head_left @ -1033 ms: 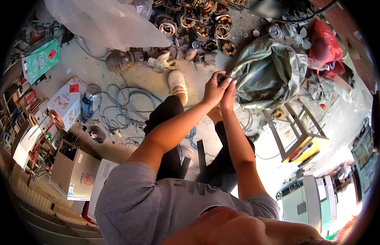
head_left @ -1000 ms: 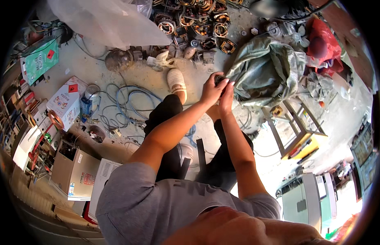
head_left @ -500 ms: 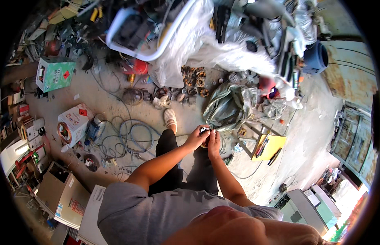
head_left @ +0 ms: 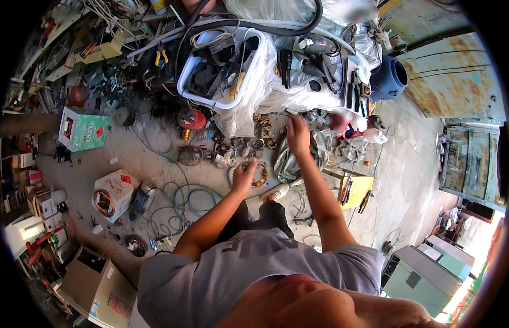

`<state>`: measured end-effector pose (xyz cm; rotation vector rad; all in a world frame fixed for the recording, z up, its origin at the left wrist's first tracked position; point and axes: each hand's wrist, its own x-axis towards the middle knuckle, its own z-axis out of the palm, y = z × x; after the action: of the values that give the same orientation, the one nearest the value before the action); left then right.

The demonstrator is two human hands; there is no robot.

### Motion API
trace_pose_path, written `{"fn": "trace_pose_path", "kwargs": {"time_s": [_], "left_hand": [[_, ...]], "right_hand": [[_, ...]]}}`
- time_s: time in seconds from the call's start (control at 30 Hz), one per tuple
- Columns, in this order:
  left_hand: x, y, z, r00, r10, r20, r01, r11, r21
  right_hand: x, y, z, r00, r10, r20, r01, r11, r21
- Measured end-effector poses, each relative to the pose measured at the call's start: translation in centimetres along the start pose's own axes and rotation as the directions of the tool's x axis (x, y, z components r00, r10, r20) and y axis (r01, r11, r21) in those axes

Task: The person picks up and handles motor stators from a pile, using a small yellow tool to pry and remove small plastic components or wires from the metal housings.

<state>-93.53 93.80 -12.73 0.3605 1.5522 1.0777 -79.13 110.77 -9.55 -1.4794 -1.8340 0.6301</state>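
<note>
My left hand (head_left: 243, 176) is closed in front of my body. It appears to grip a ring-shaped coil part (head_left: 261, 174) with brown and yellow segments, partly hidden behind the fingers. My right hand (head_left: 298, 134) reaches farther out, above a dark green cloth bag (head_left: 290, 164). Its fingers are bent together near the draped plastic sheet, and what they hold, if anything, is too small to tell. Several similar copper-coloured rings (head_left: 266, 129) lie on the floor between the hands and the bench.
A white-rimmed tub (head_left: 184, 90) of parts stands ahead, beside clear plastic sheeting (head_left: 265, 98). A yellow-topped stool (head_left: 357, 191) with tools is at the right. Hoses (head_left: 191, 202) coil on the floor at the left, near a white box (head_left: 115, 191). A blue barrel (head_left: 390, 79) stands far right.
My hands were together at my lap; they have come apart. The right one has stretched forward and right, the left one forward and left. My view has tilted toward the bench.
</note>
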Motion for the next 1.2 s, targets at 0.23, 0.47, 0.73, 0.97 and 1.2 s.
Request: {"fn": "trace_pose_path", "kwargs": {"time_s": [0.23, 0.47, 0.73, 0.97, 1.2], "left_hand": [[1.3, 2.6, -6.1, 0.972, -0.227, -0.068, 0.204, 0.948, -0.246], [2.6, -0.2, -9.5, 0.939, -0.323, -0.116, 0.285, 0.923, -0.258], [4.6, -2.0, -7.4, 0.935, -0.351, -0.047, 0.334, 0.918, -0.213], [5.8, -1.1, -3.1, 0.921, -0.389, 0.021, 0.383, 0.893, -0.238], [11.1, -6.8, 2.7, 0.897, -0.365, 0.248, 0.433, 0.836, -0.337]], "right_hand": [[17.9, 3.9, 9.4, 0.988, 0.119, 0.096, -0.044, 0.823, -0.566], [19.7, 3.5, 12.3, 0.935, 0.313, 0.166, -0.082, 0.647, -0.758], [19.5, 5.6, 5.3, 0.957, 0.147, -0.248, -0.24, 0.885, -0.4], [5.1, 3.1, -5.2, 0.803, 0.595, 0.032, -0.36, 0.442, 0.821], [-0.9, 6.1, -5.0, 0.8, 0.171, 0.576, -0.6, 0.264, 0.755]]}}
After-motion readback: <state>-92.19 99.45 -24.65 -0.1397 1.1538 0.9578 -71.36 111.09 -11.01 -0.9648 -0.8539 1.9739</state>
